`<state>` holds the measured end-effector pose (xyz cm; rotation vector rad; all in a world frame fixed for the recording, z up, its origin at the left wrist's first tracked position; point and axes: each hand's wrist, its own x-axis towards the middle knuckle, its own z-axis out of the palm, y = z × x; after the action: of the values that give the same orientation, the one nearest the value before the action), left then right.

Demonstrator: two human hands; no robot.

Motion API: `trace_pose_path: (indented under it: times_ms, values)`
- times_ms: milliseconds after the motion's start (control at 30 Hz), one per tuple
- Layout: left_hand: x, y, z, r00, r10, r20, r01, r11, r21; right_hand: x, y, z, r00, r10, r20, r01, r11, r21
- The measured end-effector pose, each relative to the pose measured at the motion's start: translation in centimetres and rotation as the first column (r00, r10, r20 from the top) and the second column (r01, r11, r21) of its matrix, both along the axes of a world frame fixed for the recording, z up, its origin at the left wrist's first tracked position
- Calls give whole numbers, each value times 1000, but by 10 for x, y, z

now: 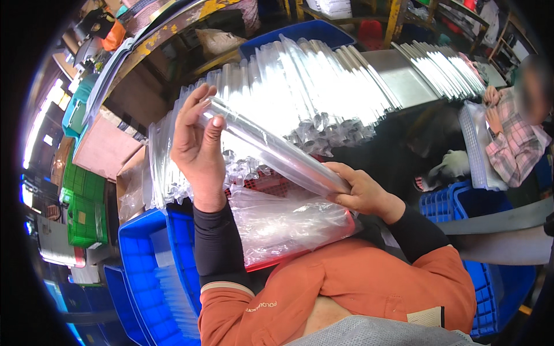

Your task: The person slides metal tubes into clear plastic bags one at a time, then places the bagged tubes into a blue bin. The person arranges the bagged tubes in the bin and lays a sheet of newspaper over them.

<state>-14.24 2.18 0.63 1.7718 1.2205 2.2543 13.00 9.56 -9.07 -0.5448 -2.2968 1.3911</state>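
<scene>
A shiny metal tube (277,147) in a clear plastic sleeve slants across in front of me, its far end up to the left. My left hand (199,144) holds that upper end between thumb and fingers. At the lower end my right hand (363,191) grips the tube, thumb on top and fingers curled around it. Below the tube, clear plastic bags (277,228) lie loosely piled in a red tray (300,256) against my body. Beyond my hands many sleeved tubes (288,86) lie side by side in a thick layer, their bunched plastic ends toward me.
Blue crates (144,271) stand at my left, with another blue crate (479,199) at right. Green crates (83,202) stack farther left. More bare tubes (441,69) lie at the far right on a metal table (398,75). A person in a plaid sleeve (511,153) sits at right beside a pale-blue basket (476,150).
</scene>
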Motion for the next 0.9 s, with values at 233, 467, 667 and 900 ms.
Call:
trace_pose_path:
  times_ms: [233, 467, 667, 900]
  values:
    - [-9, -32, -29, 988, 50, 146, -30, 990, -141, 9, -9, -7, 998, 20, 56, -16, 997, -69]
    - [-11, -39, -26, 844, 14, 536, 13, 999, -47, -3, -11, 30, 991, 128, 22, -123, 980, -159]
    - [18, -29, -62, 910, 34, 414, 40, 985, -167, -101, 10, 56, 969, -6, -246, -56, 968, -245]
    - [67, -35, -142, 940, -334, 62, 211, 429, -878, -84, 80, 48, 898, 0, -440, -12, 1000, -25]
